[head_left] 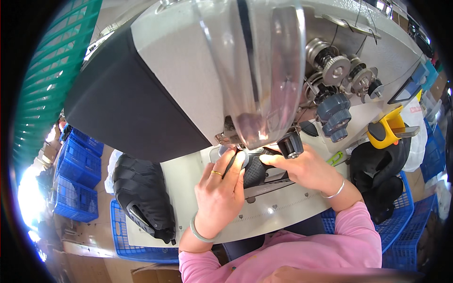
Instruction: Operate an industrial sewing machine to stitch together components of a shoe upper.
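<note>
Head-worn fisheye, facing down, near hands point(219, 192) point(311, 173)

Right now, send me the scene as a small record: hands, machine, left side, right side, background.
Left hand: fingers at a dark textured piece, grip unclear
Right hand: thumb at the same piece
Machine: sewing machine, clear guard above the hands
Left side: black pile by the table
Right side: yellow tool near black pieces
Background: blue baskets, far left

Green basket point(52, 70) upper left; blue crates point(79, 160) stacked below.
</note>
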Available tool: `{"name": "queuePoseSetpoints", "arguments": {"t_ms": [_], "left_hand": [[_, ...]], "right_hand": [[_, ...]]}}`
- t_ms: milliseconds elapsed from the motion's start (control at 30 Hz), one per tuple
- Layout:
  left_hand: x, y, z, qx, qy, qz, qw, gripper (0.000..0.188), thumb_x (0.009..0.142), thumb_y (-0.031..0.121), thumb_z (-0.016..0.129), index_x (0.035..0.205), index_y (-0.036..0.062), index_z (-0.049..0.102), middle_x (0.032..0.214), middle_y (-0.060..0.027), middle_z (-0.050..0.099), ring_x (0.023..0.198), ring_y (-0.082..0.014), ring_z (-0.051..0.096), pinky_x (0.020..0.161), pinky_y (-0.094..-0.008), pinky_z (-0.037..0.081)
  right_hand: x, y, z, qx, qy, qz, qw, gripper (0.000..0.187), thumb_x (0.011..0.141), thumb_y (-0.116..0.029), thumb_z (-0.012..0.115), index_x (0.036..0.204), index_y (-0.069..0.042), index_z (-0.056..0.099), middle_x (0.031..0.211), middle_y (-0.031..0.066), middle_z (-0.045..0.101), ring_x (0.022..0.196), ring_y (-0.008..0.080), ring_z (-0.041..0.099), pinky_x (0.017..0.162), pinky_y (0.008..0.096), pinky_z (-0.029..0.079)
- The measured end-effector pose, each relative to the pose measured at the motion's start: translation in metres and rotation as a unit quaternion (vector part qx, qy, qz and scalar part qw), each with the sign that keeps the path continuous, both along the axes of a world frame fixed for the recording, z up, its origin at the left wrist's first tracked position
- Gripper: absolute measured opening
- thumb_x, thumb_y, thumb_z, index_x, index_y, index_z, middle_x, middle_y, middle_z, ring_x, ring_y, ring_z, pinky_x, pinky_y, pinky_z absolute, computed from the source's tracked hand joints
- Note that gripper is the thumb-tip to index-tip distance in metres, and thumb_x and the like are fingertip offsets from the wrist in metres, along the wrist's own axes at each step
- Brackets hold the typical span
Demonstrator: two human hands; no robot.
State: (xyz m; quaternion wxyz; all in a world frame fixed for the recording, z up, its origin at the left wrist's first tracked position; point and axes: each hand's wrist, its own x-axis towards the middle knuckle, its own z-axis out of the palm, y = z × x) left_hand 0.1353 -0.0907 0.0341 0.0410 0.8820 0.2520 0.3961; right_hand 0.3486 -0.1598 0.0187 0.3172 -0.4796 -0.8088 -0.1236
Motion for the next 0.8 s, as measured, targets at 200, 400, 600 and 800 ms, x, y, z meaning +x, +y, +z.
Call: {"name": "queuePoseSetpoints", "arguments": {"t_ms": [200,400,600,800], "left_hand": [[-0.003,0.003,-0.004,0.022,0.005,0.003,1.0,0.031,0.077,0.0,0.069,0.109,0.0027,0.07,0.111,-0.0129,0.066,0.085,-0.0319,0.064,0.076,-0.0383,0.053],[-0.005,0.005,-0.003,0.058,0.003,0.009,0.998,0.036,0.076,-0.001,0.066,0.112,0.0033,0.067,0.112,-0.0087,0.064,0.079,-0.0247,0.063,0.062,-0.0326,0.053],[-0.013,0.022,0.0,-0.128,-0.108,-0.122,0.978,0.025,0.079,-0.004,0.066,0.103,0.0001,0.071,0.107,-0.0163,0.069,0.078,-0.0284,0.066,0.069,-0.0347,0.055],[-0.016,0.01,-0.001,-0.004,0.002,-0.074,0.997,0.034,0.076,-0.005,0.068,0.109,0.0019,0.07,0.117,-0.0184,0.067,0.082,-0.0288,0.065,0.072,-0.034,0.055]], "right_hand": [[0.001,0.003,0.0,0.011,-0.008,0.017,1.0,0.047,0.067,0.002,0.065,0.111,-0.012,0.064,0.107,0.0105,0.06,0.098,0.0287,0.062,0.078,0.0379,0.053],[-0.003,0.001,0.008,0.026,-0.037,0.012,0.999,0.05,0.067,-0.001,0.064,0.115,-0.013,0.067,0.103,0.0114,0.061,0.111,0.0331,0.057,0.091,0.0426,0.05],[-0.001,0.002,0.011,0.037,-0.058,0.011,0.998,0.048,0.067,-0.002,0.063,0.114,-0.01,0.067,0.099,0.0116,0.062,0.111,0.0334,0.057,0.093,0.0446,0.049],[-0.003,0.005,0.002,0.035,-0.032,0.006,0.999,0.048,0.066,-0.003,0.063,0.113,-0.01,0.067,0.101,0.012,0.063,0.112,0.0349,0.058,0.099,0.0452,0.047]]}}
